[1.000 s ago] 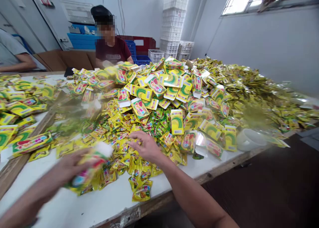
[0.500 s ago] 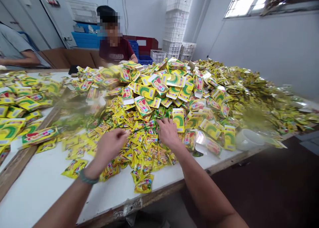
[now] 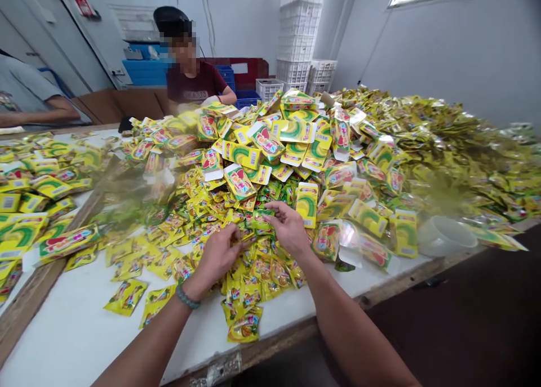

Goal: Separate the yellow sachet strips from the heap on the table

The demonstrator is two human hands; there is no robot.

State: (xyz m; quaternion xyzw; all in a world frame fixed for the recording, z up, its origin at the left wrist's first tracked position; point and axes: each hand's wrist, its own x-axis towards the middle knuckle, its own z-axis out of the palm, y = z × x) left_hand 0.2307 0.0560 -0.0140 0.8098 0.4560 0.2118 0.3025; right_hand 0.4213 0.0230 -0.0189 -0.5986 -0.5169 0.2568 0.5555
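My right hand (image 3: pixel 291 229) pinches a small green candy packet (image 3: pixel 260 221) between thumb and fingers, just above the heap. Beside it, lower and to the left, my left hand (image 3: pixel 220 253) has its fingers curled over the yellow candy packets (image 3: pixel 270 266); what they hold, if anything, is hidden. Around my wrist on that side is a braided grey-green band (image 3: pixel 187 298). More green packets (image 3: pixel 274 191) lie just beyond my hands. An upright yellow box (image 3: pixel 306 205) stands close to the right hand.
Yellow printed boxes (image 3: pixel 240 182) are piled behind the packets. A large packet mound (image 3: pixel 422 128) fills the right, with a translucent cup (image 3: pixel 447 236) near the table edge. A wooden strip (image 3: pixel 46 280) crosses at left. Two people (image 3: pixel 196 85) are across the table; white crates (image 3: pixel 298 38) are stacked behind.
My left hand has moved right, closer to the right hand. My right hand has lifted a green packet from the heap and pinches it. The view has shifted slightly.
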